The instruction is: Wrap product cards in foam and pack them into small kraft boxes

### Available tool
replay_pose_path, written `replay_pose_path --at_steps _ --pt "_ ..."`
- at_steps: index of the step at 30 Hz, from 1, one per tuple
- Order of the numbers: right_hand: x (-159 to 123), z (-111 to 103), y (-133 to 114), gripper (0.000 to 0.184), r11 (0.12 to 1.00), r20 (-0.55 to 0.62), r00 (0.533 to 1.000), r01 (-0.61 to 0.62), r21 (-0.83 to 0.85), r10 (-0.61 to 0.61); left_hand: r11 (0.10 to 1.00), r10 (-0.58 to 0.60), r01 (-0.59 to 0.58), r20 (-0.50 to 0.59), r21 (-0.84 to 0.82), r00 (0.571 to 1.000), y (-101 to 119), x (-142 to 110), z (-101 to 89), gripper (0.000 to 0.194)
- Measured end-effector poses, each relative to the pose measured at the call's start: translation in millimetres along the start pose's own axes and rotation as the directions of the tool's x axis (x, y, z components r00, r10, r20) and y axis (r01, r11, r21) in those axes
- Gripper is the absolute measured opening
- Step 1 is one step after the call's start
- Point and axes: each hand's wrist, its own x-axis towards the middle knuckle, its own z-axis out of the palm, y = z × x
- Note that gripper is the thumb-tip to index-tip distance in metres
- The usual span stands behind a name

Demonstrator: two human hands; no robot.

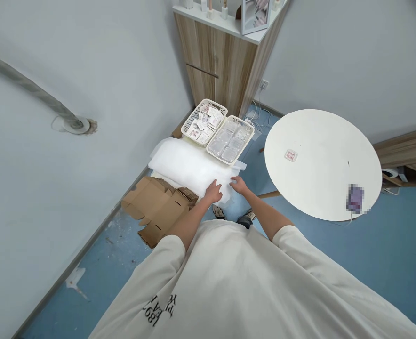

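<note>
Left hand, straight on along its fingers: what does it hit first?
Going over the white sheet, the left hand would likely meet the near rim of the basket holding clear packs; whether it touches the sheet is unclear.

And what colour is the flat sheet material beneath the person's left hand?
White; the flat sheet material shows in the head view, the only one.

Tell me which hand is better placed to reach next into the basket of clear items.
The right, probably: the right hand, by the right end of the white sheeting, looks nearer the basket of clear items. The left hand is farther back.
</note>
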Motion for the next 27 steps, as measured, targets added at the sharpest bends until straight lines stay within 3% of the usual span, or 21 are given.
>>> replay_pose_path --at_steps 9,13,20,27 --pt "-12 -5 -4 0.04 0.992 -0.17 0.984 0.08 0.099 -0.063 1.0 0.013 -0.014 -0.042 -0.024 0.999 -1 0 4.7 0.054" --pt "-18 -15 -15 0.023 0.978 -0.232 0.967 0.144 0.149 -0.107 0.997 0.041 -0.052 -0.163 -0.065 0.986 3 -2 6.9 0.053" --pt "-23 -37 -47 0.005 0.936 -0.344 0.893 0.339 0.095 -0.289 0.979 -0.01 -0.074 -0.41 -0.189 0.912 14 -4 0.8 0.051" --pt "-29 -66 -76 0.026 0.861 -0.34 0.816 0.508 0.037 -0.467 0.936 -0.143 -0.066 -0.542 -0.347 0.828 31 -5 -9.2 0.067"
